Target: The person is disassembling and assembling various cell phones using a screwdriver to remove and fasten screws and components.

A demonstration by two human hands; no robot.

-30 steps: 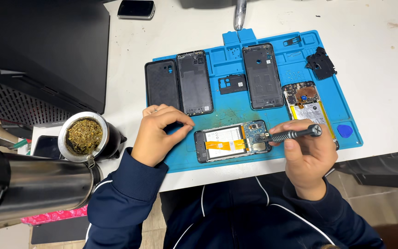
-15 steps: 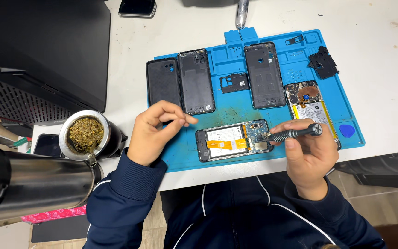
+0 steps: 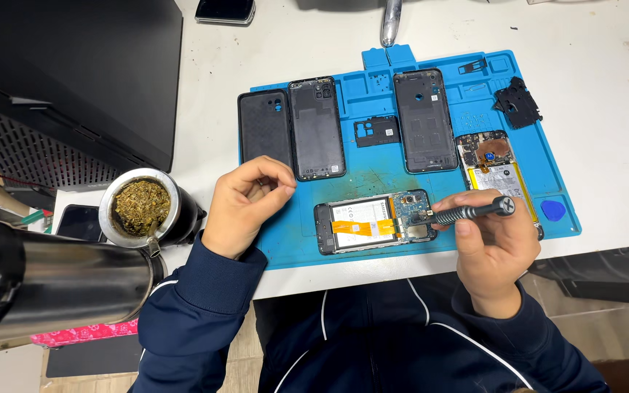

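From the head camera, the opened phone lies flat on the blue repair mat between the two hands, its back off, showing a pale battery crossed by an orange ribbon cable and a circuit board with a camera module at the end nearer the right hand. The right hand is closed around a black knurled screwdriver, held almost level, with its tip on the board end of the phone. The left hand rests on the mat just left of the phone, its fingers curled loosely together with thumb against fingertips; whether it pinches anything cannot be told. Compared with half a second earlier, the left fingers have drawn in closer to the palm, while the right hand and screwdriver have stayed where they were. Beyond the hands lie three dark back covers or frames in a row, one small black plate between them, one black bracket at the far right corner, and a second open phone just above the right hand. One blue pick sits right of the right hand. One cup of green herb and one steel flask stand left of the left hand.
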